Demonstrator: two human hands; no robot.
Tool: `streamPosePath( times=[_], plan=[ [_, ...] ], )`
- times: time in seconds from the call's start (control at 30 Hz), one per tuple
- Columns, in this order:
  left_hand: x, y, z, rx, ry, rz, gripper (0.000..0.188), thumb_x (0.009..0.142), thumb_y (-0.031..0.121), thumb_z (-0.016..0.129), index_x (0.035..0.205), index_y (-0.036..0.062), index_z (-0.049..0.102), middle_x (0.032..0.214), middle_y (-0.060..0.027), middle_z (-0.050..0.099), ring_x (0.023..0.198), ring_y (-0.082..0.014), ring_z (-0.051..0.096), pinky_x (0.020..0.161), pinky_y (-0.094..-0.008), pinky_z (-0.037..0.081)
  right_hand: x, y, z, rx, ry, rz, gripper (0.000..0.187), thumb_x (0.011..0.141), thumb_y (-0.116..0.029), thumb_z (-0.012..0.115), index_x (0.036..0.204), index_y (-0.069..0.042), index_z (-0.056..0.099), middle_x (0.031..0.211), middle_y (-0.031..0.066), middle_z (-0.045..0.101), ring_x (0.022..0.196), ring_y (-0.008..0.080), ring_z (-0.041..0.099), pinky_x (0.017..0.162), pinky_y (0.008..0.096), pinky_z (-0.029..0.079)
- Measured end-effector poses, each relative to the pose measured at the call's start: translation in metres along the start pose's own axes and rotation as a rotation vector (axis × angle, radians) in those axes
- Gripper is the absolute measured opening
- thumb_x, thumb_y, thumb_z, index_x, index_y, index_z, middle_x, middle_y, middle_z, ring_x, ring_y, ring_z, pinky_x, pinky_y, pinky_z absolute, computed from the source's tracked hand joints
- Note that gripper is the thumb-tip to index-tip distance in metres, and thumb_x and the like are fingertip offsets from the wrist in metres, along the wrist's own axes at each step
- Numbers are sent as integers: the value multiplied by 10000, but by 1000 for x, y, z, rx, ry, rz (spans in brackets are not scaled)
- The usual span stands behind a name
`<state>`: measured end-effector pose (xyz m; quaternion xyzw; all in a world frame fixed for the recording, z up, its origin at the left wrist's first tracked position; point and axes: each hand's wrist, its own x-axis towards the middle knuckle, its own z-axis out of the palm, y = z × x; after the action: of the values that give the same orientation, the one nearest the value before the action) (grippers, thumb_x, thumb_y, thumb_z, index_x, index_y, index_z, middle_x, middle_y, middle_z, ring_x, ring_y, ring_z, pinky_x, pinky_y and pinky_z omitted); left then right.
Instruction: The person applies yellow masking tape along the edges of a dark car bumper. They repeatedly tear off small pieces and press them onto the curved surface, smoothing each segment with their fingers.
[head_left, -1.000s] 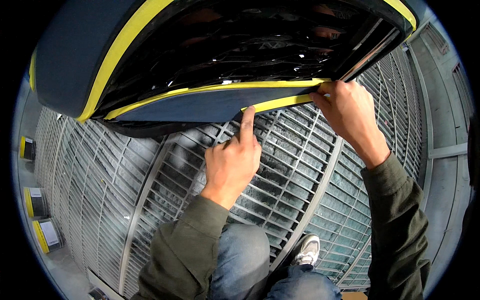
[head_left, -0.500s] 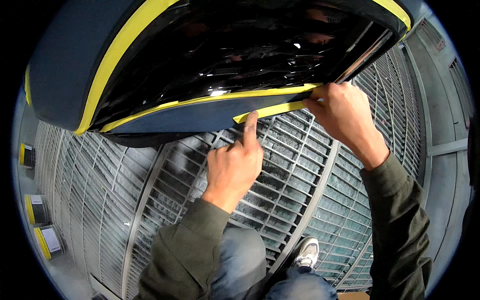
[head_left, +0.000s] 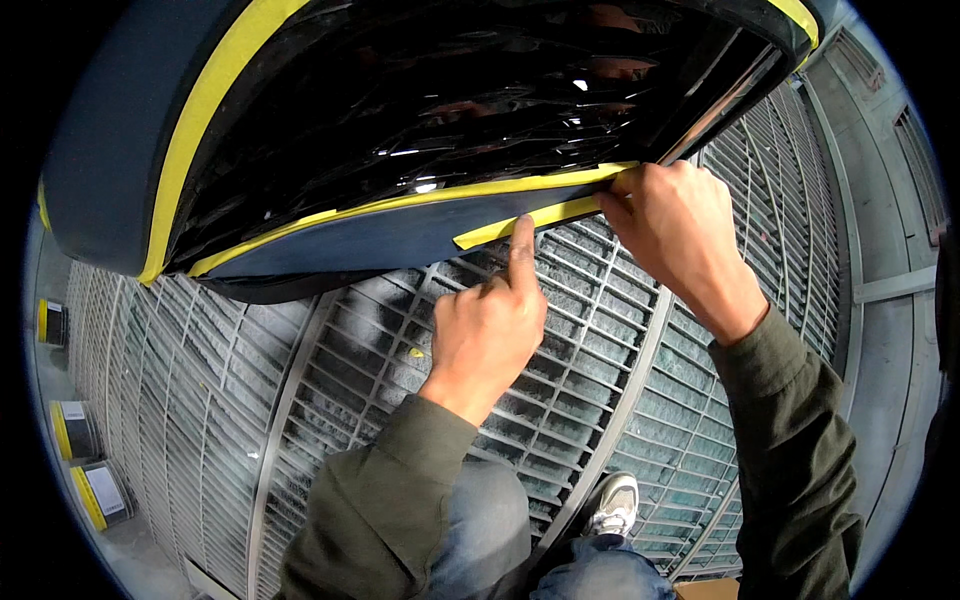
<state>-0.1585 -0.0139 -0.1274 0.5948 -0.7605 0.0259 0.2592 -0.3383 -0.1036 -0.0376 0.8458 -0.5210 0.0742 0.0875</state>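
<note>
A short strip of yellow masking tape (head_left: 482,236) runs along the lower edge of a dark blue painted panel (head_left: 390,228). My left hand (head_left: 490,325) presses this strip with its outstretched index finger; its other fingers are curled and hold nothing. At the strip's right end, my right hand (head_left: 678,225) is closed, thumb and fingers pinching the tape against the panel's corner. Its fingertips are partly hidden. Above, a longer yellow tape line (head_left: 400,202) borders a glossy black sheet (head_left: 400,110) with wrinkles and reflections.
Below the panel lies a metal floor grating (head_left: 330,370) with dusty matting under it. Several cans with yellow bands, such as this can (head_left: 103,495), stand at the left rim. My shoe (head_left: 613,505) rests on the grating. A grey wall (head_left: 890,330) rises at the right.
My left index finger has slid a little to the right along the lower tape strip. The panel appears shifted slightly left in view, and my right hand stays at the strip's right end.
</note>
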Motion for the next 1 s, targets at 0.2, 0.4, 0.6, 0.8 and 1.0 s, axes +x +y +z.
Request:
streamPosePath(
  times=[0.2,0.4,0.6,0.8,1.0],
  plan=[
    [8,12,5,34,-44,-5,672,842,133,648,1455,-31,425,491,-56,584,403,-210,613,417,-345,514,0,-2,-2,62,13,-13,260,847,-256,717,715,-33,703,595,157,636,569,345,669,561,430,548],
    [7,9,5,90,-51,1,623,875,160,655,1446,7,458,474,-57,578,391,-222,603,416,-353,508,-10,13,-6,229,-4,-124,211,891,-240,689,890,-35,741,611,143,641,561,311,661,554,401,527],
    [8,8,6,125,-5,38,622,866,146,661,1443,14,469,463,-39,557,376,-210,580,401,-341,486,-32,42,-24,471,-194,-29,219,934,-229,650,1072,-81,734,610,118,639,510,274,623,542,380,502],
    [10,7,1,118,-49,28,661,863,167,672,1459,10,431,484,-43,561,400,-216,596,424,-338,497,-16,39,-9,98,18,-41,198,919,-287,676,911,-100,739,603,108,636,531,292,644,535,400,516],
    [11,10,3,80,-63,20,659,864,178,675,1451,7,427,483,-59,571,414,-239,617,430,-357,513,-15,28,1,26,51,85,239,902,-339,700,864,-108,747,582,88,638,524,273,647,525,379,515]
  ],
)
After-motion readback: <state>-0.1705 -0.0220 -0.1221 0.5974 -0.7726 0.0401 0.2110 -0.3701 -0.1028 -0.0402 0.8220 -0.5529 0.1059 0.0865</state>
